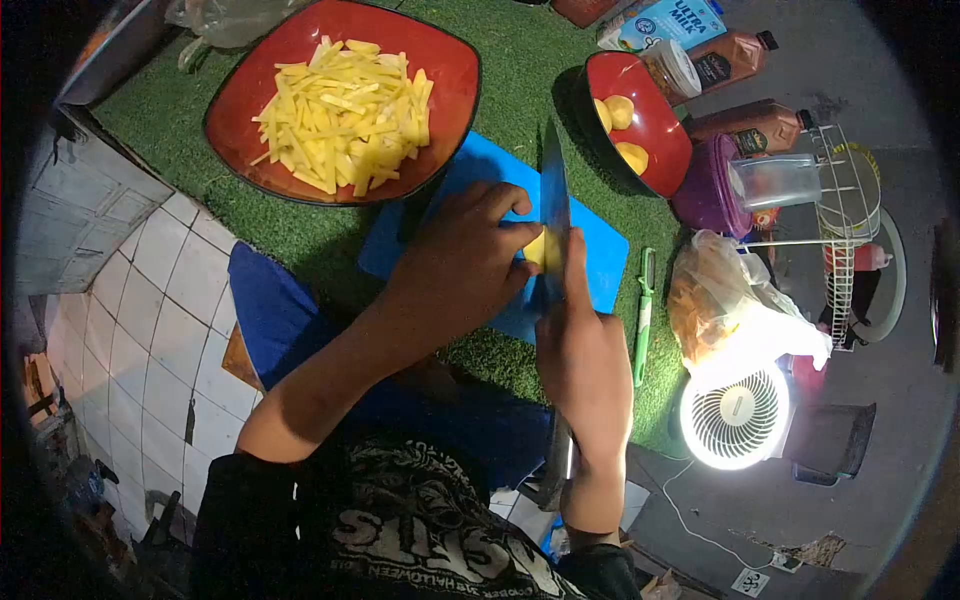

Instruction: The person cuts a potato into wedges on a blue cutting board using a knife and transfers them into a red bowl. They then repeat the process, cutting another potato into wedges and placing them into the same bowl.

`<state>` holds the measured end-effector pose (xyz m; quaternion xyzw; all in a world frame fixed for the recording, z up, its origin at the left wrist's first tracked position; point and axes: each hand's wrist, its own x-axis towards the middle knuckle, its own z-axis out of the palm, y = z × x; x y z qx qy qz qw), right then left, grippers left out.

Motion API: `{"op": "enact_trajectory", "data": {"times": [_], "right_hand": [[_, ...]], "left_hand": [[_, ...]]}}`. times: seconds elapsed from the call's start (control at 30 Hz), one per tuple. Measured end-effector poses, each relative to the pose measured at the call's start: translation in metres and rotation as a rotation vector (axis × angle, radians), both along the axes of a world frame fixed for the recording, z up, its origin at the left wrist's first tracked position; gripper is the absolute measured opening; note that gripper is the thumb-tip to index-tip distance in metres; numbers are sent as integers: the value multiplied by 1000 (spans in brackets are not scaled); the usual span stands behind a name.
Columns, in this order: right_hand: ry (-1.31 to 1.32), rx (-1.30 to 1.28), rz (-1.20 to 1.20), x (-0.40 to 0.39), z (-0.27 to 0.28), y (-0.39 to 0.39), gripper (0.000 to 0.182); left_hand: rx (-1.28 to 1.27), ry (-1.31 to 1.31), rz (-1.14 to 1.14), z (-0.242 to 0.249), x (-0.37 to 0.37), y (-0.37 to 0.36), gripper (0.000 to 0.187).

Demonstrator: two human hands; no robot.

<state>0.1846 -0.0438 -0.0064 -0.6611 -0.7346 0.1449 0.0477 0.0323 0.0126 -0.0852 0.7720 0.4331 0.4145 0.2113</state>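
Observation:
My left hand (465, 250) pinches a small yellow piece of potato (535, 250) between curled fingertips on the blue cutting board (605, 255). Wrapped around the handle of a large kitchen knife (554, 185) is my right hand (585, 360), its index finger stretched along the blade. The blade stands against the right side of the potato, its tip pointing away from me. Beyond my left hand, a red bowl (235, 110) with a black rim holds a heap of potato sticks (345, 120). The knife handle is hidden in my grip.
A smaller red bowl (665, 150) with peeled potatoes (620, 112) sits beyond the board. Right of the board lie a green peeler (643, 320), a plastic bag (705, 295) and a lit fan (736, 412). Bottles, a milk carton (668, 22) and a wire rack (842, 240) line the wall.

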Motion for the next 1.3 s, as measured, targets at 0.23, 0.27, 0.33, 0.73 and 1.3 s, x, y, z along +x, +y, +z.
{"op": "enact_trajectory", "data": {"times": [0.23, 0.27, 0.33, 0.73, 1.3], "right_hand": [[71, 64, -17, -2, 7, 16, 80], [93, 59, -33, -1, 9, 13, 79], [68, 57, -17, 1, 9, 7, 79], [21, 10, -43, -4, 5, 3, 83], [105, 32, -53, -1, 7, 8, 77]], "left_hand": [[1, -51, 6, -3, 0, -1, 36], [-17, -54, 4, -4, 0, -2, 36], [-18, -58, 6, -2, -1, -2, 36], [-66, -34, -31, 1, -1, 0, 33], [21, -74, 16, -8, 3, -2, 33]]}}
